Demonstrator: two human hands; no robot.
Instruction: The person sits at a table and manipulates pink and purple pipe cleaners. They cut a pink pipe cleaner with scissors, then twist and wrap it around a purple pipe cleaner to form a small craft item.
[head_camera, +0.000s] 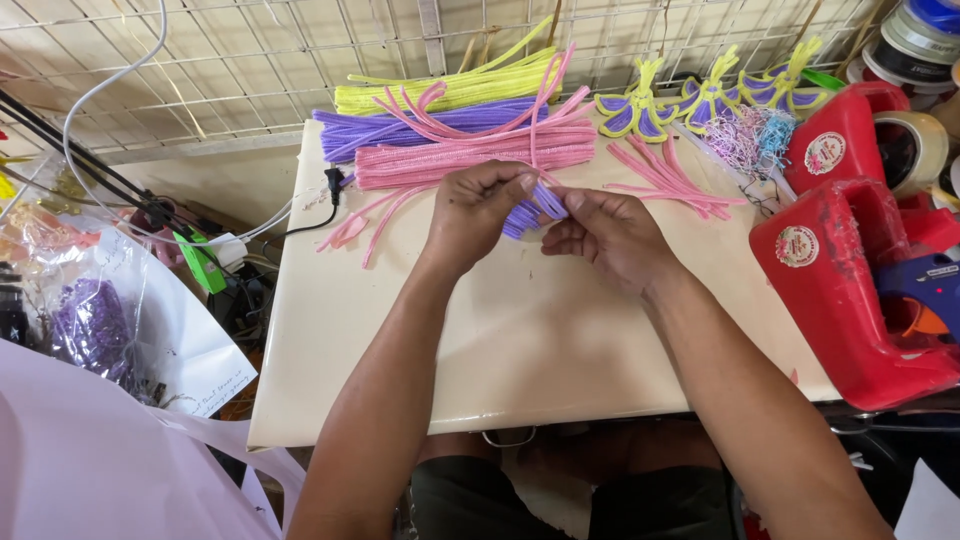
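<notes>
Hands bent a purple pipe cleaner

Mid-frame, left hand (478, 215) and right hand (607, 238) pinched purple pipe cleaner (532, 208) above the cream counter (520, 340).

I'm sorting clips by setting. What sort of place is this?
Probably a small craft workbench: bundles of pipe cleaners, finished purple-and-yellow flowers and red tape dispensers crowd the table, while both hands bend a purple piece.

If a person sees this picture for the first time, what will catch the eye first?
Most likely the two hands, left hand and right hand, pinching purple pipe cleaners at the centre of the cream table. Behind them lie bright pink, purple and yellow bundles, and big red tape dispensers stand at the right.
</notes>
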